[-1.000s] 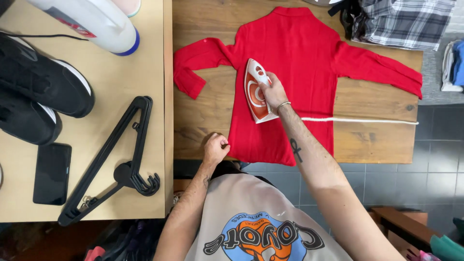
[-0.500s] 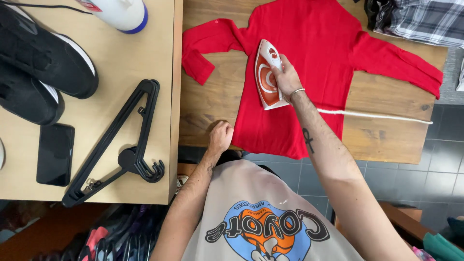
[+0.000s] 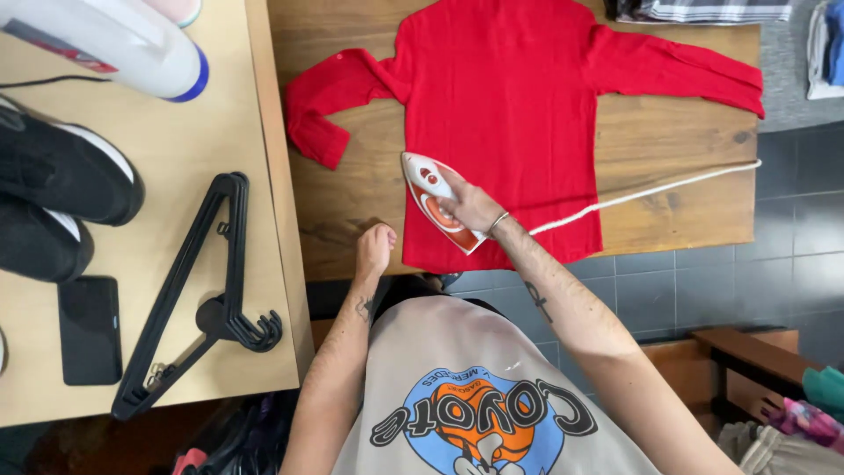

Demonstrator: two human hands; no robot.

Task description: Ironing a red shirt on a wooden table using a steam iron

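Observation:
A red long-sleeved shirt lies spread flat on a wooden board, sleeves out to both sides. My right hand grips a white and orange iron pressed on the shirt's lower left part, near the hem. Its white cord runs off to the right across the board. My left hand rests as a loose fist on the board's near edge, just left of the hem, holding nothing.
A light table on the left carries black hangers, black shoes, a dark phone and a white bottle lying down. Folded plaid cloth sits at the board's far edge. Tiled floor and a low wooden bench are at right.
The iron has slid down the shirt's left side toward the hem with my right hand. My left hand has stayed at the board's near edge.

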